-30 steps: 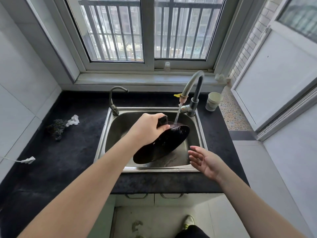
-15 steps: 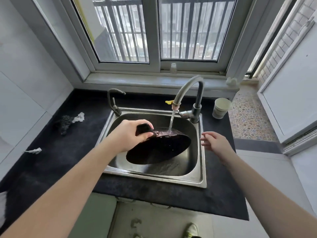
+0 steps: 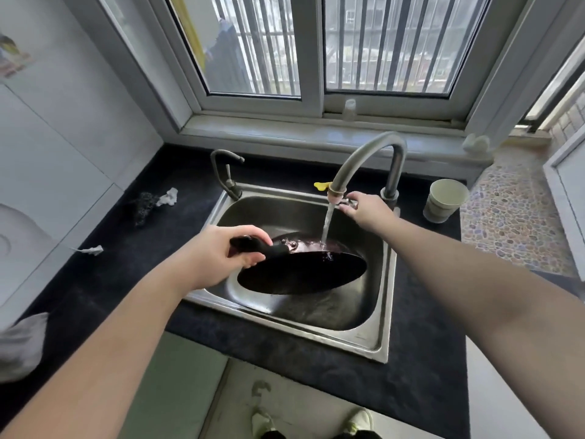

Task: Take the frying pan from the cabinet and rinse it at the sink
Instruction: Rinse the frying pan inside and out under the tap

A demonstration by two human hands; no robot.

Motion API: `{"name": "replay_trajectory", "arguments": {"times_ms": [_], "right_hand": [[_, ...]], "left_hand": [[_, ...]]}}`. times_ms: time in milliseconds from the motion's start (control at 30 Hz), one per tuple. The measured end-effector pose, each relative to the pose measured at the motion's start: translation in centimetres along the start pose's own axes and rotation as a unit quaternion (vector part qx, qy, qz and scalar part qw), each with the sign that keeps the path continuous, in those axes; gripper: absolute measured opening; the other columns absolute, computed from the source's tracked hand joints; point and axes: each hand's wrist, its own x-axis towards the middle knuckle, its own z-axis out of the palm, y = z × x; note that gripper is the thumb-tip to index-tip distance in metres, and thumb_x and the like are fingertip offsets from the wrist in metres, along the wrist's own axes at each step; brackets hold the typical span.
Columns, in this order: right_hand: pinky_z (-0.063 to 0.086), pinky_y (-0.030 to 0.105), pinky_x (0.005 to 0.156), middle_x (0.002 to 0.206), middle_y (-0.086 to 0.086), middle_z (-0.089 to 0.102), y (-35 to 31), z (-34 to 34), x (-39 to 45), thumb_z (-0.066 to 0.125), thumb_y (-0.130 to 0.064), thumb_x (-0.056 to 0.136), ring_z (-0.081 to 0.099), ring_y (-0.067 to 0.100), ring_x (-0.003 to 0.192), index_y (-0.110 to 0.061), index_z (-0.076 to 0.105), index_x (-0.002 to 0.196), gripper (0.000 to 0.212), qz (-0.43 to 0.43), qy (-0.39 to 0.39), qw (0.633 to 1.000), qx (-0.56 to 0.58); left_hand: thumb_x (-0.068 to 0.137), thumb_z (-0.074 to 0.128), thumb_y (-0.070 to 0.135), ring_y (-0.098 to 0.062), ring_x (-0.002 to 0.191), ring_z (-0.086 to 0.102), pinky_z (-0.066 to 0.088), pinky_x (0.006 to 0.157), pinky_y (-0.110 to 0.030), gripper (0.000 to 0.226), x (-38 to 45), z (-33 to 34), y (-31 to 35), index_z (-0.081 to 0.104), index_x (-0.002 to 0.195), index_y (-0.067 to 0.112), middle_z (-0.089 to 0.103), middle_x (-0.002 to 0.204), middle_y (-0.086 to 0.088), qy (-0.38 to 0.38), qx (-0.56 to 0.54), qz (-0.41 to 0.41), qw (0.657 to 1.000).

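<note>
No writing on anything here can be read. Your left hand (image 3: 221, 255) grips the handle of the frying pan (image 3: 304, 270), held tilted over the sink (image 3: 384, 318) under the faucet (image 3: 364, 163), whose stream strikes the pan's far rim. Your right hand (image 3: 364, 210) grasps the faucet lever (image 3: 348, 202). Right of the sink on the desk (image 3: 126, 264) stands a pale cup (image 3: 444, 201); left of it lies a dark scourer (image 3: 144, 205).

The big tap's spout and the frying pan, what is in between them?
In the head view, a stream of water falls from the big tap's spout onto the far rim of the frying pan. Nothing else is between them.
</note>
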Motion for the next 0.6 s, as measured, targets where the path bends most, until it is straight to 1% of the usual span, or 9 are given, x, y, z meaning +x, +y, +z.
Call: {"name": "replay_trajectory", "arguments": {"times_ms": [67,200,267,300,367,433,500,533,600], "right_hand": [[0.044,0.029,0.081,0.123,0.007,0.064,0.2,0.1,0.5,0.052,-0.047,0.093,0.060,0.026,0.109,-0.019,0.053,0.133,0.048,-0.002,-0.001,1.000,-0.011],[0.046,0.031,0.081,0.118,0.009,0.065,0.3,0.4,1.3,0.052,-0.041,0.095,0.061,0.027,0.104,-0.018,0.057,0.127,0.040,-0.017,0.000,1.000,-0.026],[0.046,0.031,0.081,0.116,0.009,0.066,0.3,0.5,1.4,0.052,-0.039,0.094,0.062,0.027,0.103,-0.018,0.059,0.125,0.037,-0.019,0.002,0.999,-0.027],[0.046,0.030,0.080,0.116,0.009,0.066,0.4,0.5,1.4,0.052,-0.039,0.094,0.061,0.027,0.103,-0.018,0.059,0.124,0.037,-0.020,0.004,0.999,-0.026],[0.045,0.030,0.080,0.116,0.008,0.067,0.6,0.6,1.3,0.053,-0.038,0.094,0.061,0.027,0.104,-0.018,0.059,0.125,0.038,-0.028,0.009,0.999,-0.028],[0.045,0.031,0.083,0.115,0.008,0.066,0.8,0.7,1.3,0.054,-0.040,0.094,0.061,0.027,0.106,-0.018,0.059,0.126,0.039,-0.039,0.016,0.999,-0.033],[0.045,0.033,0.086,0.115,0.008,0.059,1.1,0.8,1.4,0.055,-0.043,0.093,0.060,0.026,0.105,-0.018,0.060,0.124,0.040,-0.045,0.024,0.998,-0.025],[0.046,0.033,0.086,0.116,0.007,0.055,1.2,0.9,1.4,0.055,-0.043,0.093,0.060,0.025,0.103,-0.018,0.060,0.124,0.041,-0.044,0.026,0.999,-0.016],[0.045,0.033,0.086,0.116,0.007,0.053,1.3,1.1,1.4,0.056,-0.042,0.093,0.059,0.025,0.102,-0.017,0.061,0.122,0.039,-0.046,0.030,0.998,-0.004]], "left_hand": [[0.086,0.071,0.026,-0.012,0.076,0.069,0.053,0.080,-0.023,0.023,-0.2,0.0,-0.3,0.067,0.098,0.045,0.072,0.077,0.007,-0.006,-0.004,-0.002,1.000],[0.086,0.071,0.019,-0.009,0.077,0.068,0.049,0.078,-0.012,0.024,-0.4,-0.1,-0.4,0.069,0.099,0.040,0.072,0.078,0.004,-0.007,-0.037,-0.002,0.999],[0.086,0.071,0.017,-0.010,0.079,0.068,0.048,0.078,-0.010,0.025,-0.4,0.0,-0.3,0.070,0.100,0.038,0.072,0.079,0.003,-0.007,-0.055,-0.004,0.998],[0.087,0.071,0.016,-0.010,0.081,0.069,0.048,0.079,-0.011,0.025,-0.3,0.1,-0.3,0.070,0.099,0.038,0.072,0.081,0.003,-0.004,-0.064,-0.004,0.998],[0.087,0.071,0.016,-0.010,0.089,0.069,0.050,0.085,-0.016,0.024,-0.2,0.5,-0.3,0.070,0.099,0.037,0.073,0.088,0.003,0.008,-0.093,-0.007,0.996],[0.088,0.069,0.014,-0.009,0.099,0.066,0.050,0.093,-0.023,0.021,0.0,1.1,-0.4,0.070,0.100,0.031,0.072,0.099,0.005,0.020,-0.137,-0.007,0.990],[0.089,0.066,0.010,-0.007,0.113,0.061,0.045,0.100,-0.026,0.017,0.2,2.2,-0.5,0.069,0.101,0.021,0.071,0.111,0.006,0.029,-0.189,0.004,0.982],[0.090,0.065,0.008,-0.008,0.118,0.059,0.042,0.103,-0.028,0.015,0.3,2.8,-0.5,0.068,0.102,0.017,0.070,0.115,0.003,0.035,-0.218,0.010,0.975],[0.093,0.059,0.005,-0.013,0.118,0.059,0.042,0.103,-0.026,0.012,0.5,4.4,-0.3,0.064,0.102,0.010,0.069,0.115,-0.005,0.041,-0.270,0.032,0.962]]}}
